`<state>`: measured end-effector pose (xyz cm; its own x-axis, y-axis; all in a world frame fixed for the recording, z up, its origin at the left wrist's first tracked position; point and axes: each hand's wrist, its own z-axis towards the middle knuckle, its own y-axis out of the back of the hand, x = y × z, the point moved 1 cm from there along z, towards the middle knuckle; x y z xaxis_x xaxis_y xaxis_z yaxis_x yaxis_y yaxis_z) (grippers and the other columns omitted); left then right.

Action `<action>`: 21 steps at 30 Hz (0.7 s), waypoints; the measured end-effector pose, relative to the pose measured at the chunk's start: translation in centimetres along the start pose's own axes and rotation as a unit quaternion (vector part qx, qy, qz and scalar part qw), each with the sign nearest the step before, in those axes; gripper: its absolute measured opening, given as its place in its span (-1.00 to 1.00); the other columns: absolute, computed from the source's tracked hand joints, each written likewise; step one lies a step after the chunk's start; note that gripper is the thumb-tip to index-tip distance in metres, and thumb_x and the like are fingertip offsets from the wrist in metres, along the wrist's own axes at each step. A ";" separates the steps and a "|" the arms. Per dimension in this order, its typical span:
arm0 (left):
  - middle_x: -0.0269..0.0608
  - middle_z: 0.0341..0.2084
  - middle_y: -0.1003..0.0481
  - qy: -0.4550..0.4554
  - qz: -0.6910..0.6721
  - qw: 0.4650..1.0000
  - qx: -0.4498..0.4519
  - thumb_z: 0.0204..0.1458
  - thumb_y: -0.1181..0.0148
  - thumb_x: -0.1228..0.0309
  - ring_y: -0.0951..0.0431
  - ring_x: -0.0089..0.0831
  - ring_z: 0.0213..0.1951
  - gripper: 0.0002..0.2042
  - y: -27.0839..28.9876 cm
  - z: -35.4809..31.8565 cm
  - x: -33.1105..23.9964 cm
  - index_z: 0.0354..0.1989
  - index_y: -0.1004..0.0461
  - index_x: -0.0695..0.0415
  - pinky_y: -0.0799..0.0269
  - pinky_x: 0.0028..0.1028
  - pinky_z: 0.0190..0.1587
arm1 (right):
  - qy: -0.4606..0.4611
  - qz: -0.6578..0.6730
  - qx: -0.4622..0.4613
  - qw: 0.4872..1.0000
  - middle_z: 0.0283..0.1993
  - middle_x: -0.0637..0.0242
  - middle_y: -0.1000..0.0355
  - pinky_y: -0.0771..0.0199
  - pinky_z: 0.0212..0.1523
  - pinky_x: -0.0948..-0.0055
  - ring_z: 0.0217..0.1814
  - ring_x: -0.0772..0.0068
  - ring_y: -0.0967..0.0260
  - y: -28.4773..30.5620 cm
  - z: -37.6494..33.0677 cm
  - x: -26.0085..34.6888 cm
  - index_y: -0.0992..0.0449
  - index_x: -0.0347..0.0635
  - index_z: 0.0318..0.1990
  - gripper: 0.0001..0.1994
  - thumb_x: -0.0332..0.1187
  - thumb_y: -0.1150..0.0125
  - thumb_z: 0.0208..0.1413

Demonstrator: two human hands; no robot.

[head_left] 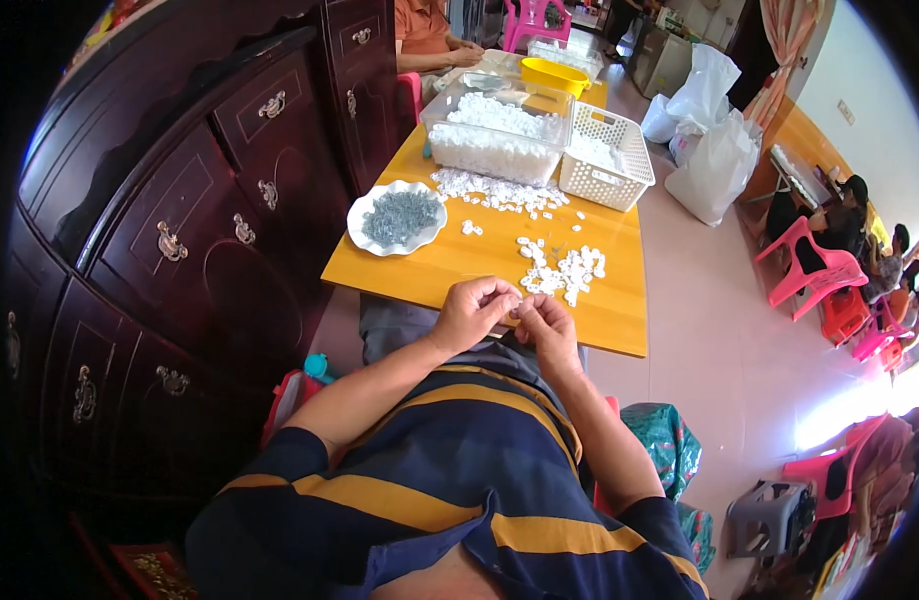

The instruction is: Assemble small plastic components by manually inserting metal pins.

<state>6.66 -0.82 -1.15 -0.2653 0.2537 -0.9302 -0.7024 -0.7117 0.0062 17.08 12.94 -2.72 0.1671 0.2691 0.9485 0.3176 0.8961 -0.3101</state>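
Holding the left hand and the right hand close together, right at the middle of the near edge of the orange-yellow wooden worktop. Pressing thumb and pointing finger together on each hand, and pinching a tiny pale piece where the fingertips are meeting. Curling the other fingers in, maybe to be out of the way. Not being able to tell the shape of the tiny pale piece, too small and mostly hidden by fingertips. Using both hands at once, probably because of handling something so little. Seeing a loose heap of small white plastic bits just past the right hand, toward the right edge, likely lying there for easy reaching. Seeing a white bowl with a wavy rim by the left edge, close to the near left corner, holding little grey see-through bits, perhaps sitting apart to stop any mixing with the white ones. Looking farther up, finding a big clear plastic tub full of white bits, probably using tall walls against spilling, and a spread of more white bits along the near side. Seeing a white plastic basket with holes next to the tub, by the right edge, and a yellow oval basin beyond, toward the far edge.
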 end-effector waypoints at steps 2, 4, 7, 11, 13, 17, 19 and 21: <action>-0.38 -0.43 -0.56 -0.005 0.051 0.999 0.016 0.29 -0.19 0.44 -0.46 -0.68 -0.46 -0.87 0.3 0.4 -0.4 -0.19 -0.58 0.26 -0.42 -0.61 -0.37 | -0.001 0.005 -0.006 1.000 -0.27 0.40 -0.52 -0.32 -0.36 0.64 -0.42 0.65 -0.35 0.3 0.2 -0.1 -0.47 -0.18 -0.13 -0.89 -0.34 -0.19 0.36; -0.39 -0.44 -0.56 0.010 0.061 0.998 0.027 0.29 -0.18 0.44 -0.46 -0.68 -0.46 -0.87 0.6 0.3 -0.8 -0.19 -0.58 0.26 -0.42 -0.61 -0.37 | 0.001 0.007 -0.006 1.000 -0.25 0.40 -0.52 -0.34 -0.35 0.63 -0.42 0.65 -0.35 0.7 0.2 -0.3 -0.45 -0.16 -0.12 -0.88 -0.32 -0.16 0.38; -0.41 -0.46 -0.54 0.029 0.067 0.997 0.040 0.29 -0.17 0.46 -0.46 -0.69 -0.46 -0.87 0.9 0.5 -0.6 -0.20 -0.59 0.25 -0.41 -0.61 -0.37 | -0.006 0.000 -0.025 1.000 -0.25 0.40 -0.52 -0.34 -0.35 0.62 -0.40 0.65 -0.36 0.6 0.2 -0.1 -0.45 -0.16 -0.12 -0.88 -0.32 -0.15 0.39; -0.35 -0.52 -0.57 0.021 0.078 0.996 0.040 0.25 -0.20 0.46 -0.51 -0.66 -0.52 -0.88 0.8 0.5 -0.5 -0.23 -0.59 0.25 -0.45 -0.55 -0.44 | 0.000 -0.011 -0.014 1.000 -0.25 0.40 -0.52 -0.34 -0.34 0.62 -0.40 0.65 -0.35 0.8 0.3 -0.1 -0.45 -0.18 -0.13 -0.89 -0.34 -0.15 0.38; -0.34 -0.53 -0.57 0.018 0.082 0.996 0.040 0.25 -0.21 0.46 -0.51 -0.66 -0.53 -0.88 0.7 0.5 -0.5 -0.24 -0.59 0.25 -0.45 -0.55 -0.45 | 0.004 -0.011 -0.010 1.000 -0.25 0.40 -0.52 -0.33 -0.35 0.62 -0.41 0.65 -0.34 0.9 0.3 -0.2 -0.45 -0.18 -0.13 -0.89 -0.35 -0.16 0.37; -0.33 -0.54 -0.58 0.005 0.096 0.995 0.022 0.24 -0.21 0.47 -0.51 -0.65 -0.54 -0.89 0.7 0.5 -0.2 -0.25 -0.59 0.25 -0.44 -0.54 -0.46 | 0.004 -0.024 -0.011 1.000 -0.28 0.41 -0.52 -0.32 -0.37 0.64 -0.42 0.66 -0.33 0.9 0.3 -0.2 -0.46 -0.19 -0.14 -0.91 -0.38 -0.18 0.35; -0.32 -0.55 -0.58 0.007 0.103 0.994 0.020 0.24 -0.22 0.47 -0.51 -0.64 -0.54 -0.89 0.7 0.4 -0.3 -0.26 -0.59 0.25 -0.43 -0.54 -0.47 | 0.008 -0.027 -0.013 1.000 -0.28 0.41 -0.52 -0.31 -0.37 0.64 -0.43 0.66 -0.33 0.7 0.3 -0.1 -0.47 -0.19 -0.15 -0.91 -0.38 -0.18 0.35; -0.32 -0.56 -0.57 0.008 0.101 0.995 0.020 0.24 -0.22 0.47 -0.51 -0.64 -0.55 -0.89 0.6 0.4 -0.4 -0.26 -0.59 0.26 -0.43 -0.54 -0.47 | 0.011 -0.030 -0.014 0.999 -0.29 0.41 -0.52 -0.31 -0.38 0.64 -0.43 0.66 -0.33 0.7 0.3 0.0 -0.47 -0.19 -0.15 -0.90 -0.37 -0.18 0.34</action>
<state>6.10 -1.05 -0.60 -0.3932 0.0977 -0.9142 -0.6623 -0.7198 0.2080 17.03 13.67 -2.87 0.1675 0.2066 0.9640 0.3546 0.8998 -0.2544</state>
